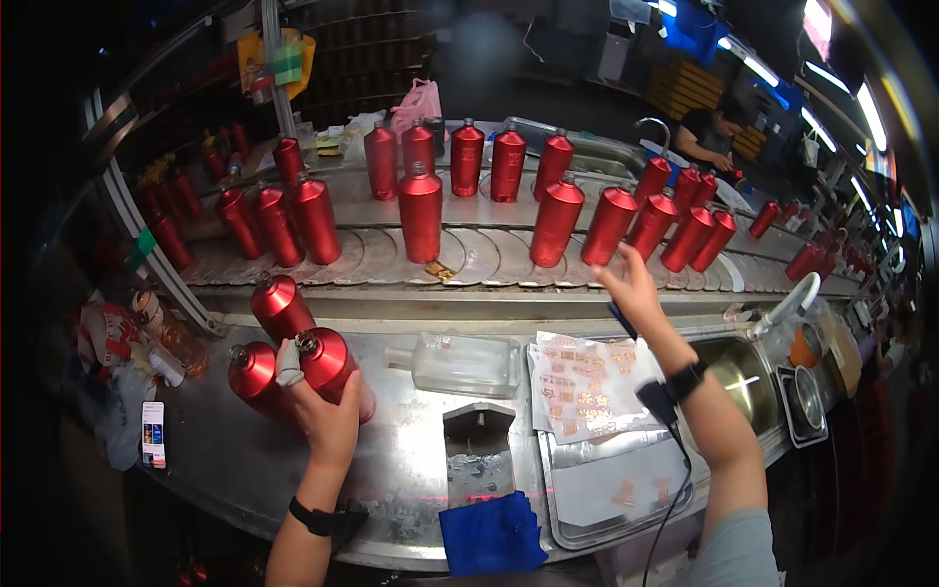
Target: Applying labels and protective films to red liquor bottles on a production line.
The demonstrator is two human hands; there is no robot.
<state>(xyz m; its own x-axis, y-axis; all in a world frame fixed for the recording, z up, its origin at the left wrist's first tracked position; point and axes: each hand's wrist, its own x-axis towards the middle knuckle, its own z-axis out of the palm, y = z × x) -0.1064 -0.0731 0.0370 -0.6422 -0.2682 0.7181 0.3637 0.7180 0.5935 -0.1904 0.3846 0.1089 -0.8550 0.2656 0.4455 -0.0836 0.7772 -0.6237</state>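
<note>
On the steel bench at the left, my left hand (331, 421) is wrapped round a shiny red bottle (326, 364). A grey cover sits on one of its fingers. Two more red bottles stand right beside it, one to the left (256, 377) and one behind (282, 308). My right hand (634, 293) reaches over the bench edge with fingers apart and nothing in them. It is nearest to a red bottle (608, 225) on the conveyor; whether a fingertip touches it I cannot tell.
More red bottles (421, 215) line the slatted conveyor (489, 259). A clear glass bottle (465, 364) lies by a metal holder (479, 430) and a blue cloth (494, 533). Printed sheets (587, 382) rest on a tray (577, 533), beside a sink (738, 391). A phone (154, 435) lies left; a co-worker (709, 137) sits far right.
</note>
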